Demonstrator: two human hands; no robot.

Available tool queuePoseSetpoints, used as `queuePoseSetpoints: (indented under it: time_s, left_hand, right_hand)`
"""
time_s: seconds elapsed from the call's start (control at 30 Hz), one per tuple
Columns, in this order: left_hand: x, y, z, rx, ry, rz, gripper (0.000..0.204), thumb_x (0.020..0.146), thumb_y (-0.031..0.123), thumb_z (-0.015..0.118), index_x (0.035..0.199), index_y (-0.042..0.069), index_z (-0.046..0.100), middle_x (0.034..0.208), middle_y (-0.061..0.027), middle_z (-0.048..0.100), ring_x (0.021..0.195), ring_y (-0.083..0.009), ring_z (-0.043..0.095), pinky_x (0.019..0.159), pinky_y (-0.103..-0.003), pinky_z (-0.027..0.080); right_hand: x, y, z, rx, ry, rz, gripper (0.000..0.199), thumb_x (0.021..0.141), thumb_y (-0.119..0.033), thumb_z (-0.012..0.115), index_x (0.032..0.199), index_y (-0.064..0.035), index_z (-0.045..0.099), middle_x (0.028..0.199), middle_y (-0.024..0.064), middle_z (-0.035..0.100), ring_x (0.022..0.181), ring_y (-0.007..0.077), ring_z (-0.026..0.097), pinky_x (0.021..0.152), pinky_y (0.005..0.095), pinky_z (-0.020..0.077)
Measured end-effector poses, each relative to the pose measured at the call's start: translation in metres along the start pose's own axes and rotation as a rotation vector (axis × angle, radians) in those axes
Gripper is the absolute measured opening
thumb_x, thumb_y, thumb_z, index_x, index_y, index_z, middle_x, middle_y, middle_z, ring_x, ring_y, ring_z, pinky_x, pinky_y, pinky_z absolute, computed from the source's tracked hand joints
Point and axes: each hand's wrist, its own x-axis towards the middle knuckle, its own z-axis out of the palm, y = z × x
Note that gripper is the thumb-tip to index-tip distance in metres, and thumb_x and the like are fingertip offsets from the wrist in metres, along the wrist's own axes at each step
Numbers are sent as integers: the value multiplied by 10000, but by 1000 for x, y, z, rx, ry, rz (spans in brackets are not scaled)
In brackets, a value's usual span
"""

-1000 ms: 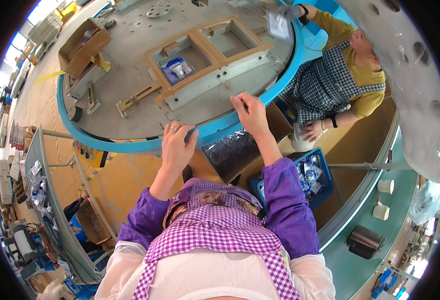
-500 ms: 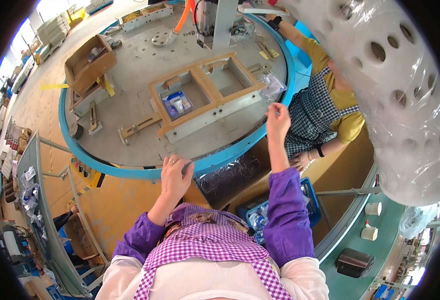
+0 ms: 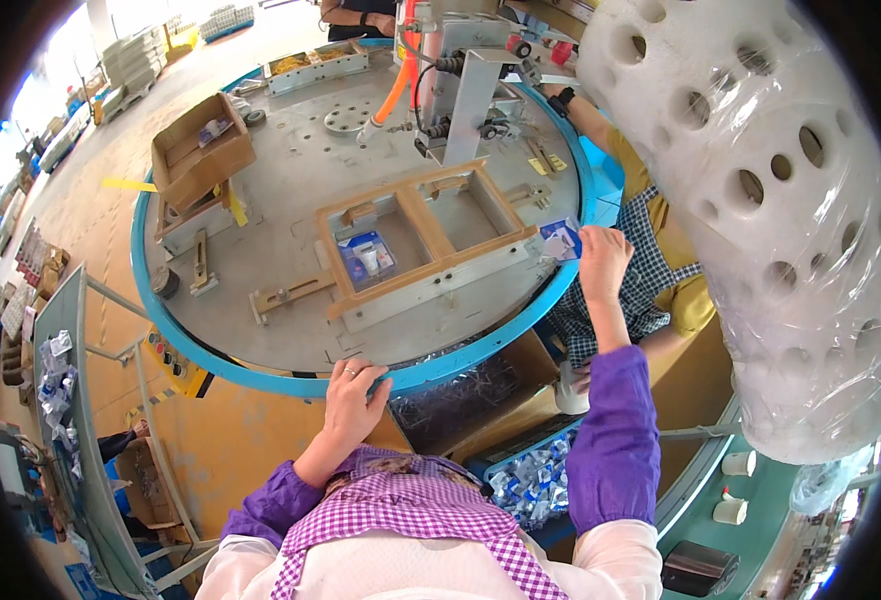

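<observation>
My right hand (image 3: 605,262) is closed, its fingertips pinching the edge of a blue card (image 3: 560,240) at the right side of the round table. Beside the card lies a two-window wooden frame fixture (image 3: 440,262) on a metal base. A blue-and-white blister pack (image 3: 367,258) sits in the fixture's left window; the right window holds no pack. My left hand (image 3: 353,402) rests on the table's blue rim (image 3: 260,378), thumb apart from the fingers, holding nothing.
A cardboard box (image 3: 200,160) stands at the table's far left. Behind the fixture rises a metal machine column (image 3: 470,100) with an orange hose (image 3: 392,100). A co-worker's checked apron (image 3: 635,270) is close on the right. Below is a blue crate (image 3: 530,485) of small packs; wrapped foam (image 3: 760,250) looms right.
My right hand has moved to the blue card, which now shows where a clear plastic blister lay. My left hand stays on the rim. The view has shifted, uncovering more of the crate.
</observation>
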Motion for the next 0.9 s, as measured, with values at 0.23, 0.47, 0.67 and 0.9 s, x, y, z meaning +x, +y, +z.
queuePoseSetpoints:
  time_s: [0.23,0.47,0.67,0.9]
  left_hand:
    - [65,48,-23,-307,-90,40,501,675,99,724,1137,51,537,1193,-136,502,1131,-312,435,935,-394,368]
    - [103,49,-15,-989,-760,-455,369,773,143,697,1082,-8,564,981,-50,625,859,-118,579,784,-265,457]
    - [99,39,-21,-1418,-550,-810,185,816,115,651,963,10,610,910,-79,649,783,-147,637,733,-321,544]
    - [101,33,-23,-1423,-509,-855,225,818,171,662,981,24,614,905,-68,645,762,-137,627,640,-298,526]
  right_hand:
    - [8,-77,-101,626,-384,267,83,802,-99,608,834,-22,606,697,87,613,612,190,577,562,292,437]
    - [-5,-134,-107,1203,-840,322,144,839,-130,606,855,13,604,718,25,611,691,74,539,628,236,439]
    - [-38,-126,-99,1560,-805,904,183,856,-245,616,806,-70,604,748,-14,601,650,58,505,592,186,383]
    - [-57,-150,-93,1773,-776,1049,103,841,-165,632,833,-66,604,768,8,610,681,82,535,617,208,411]
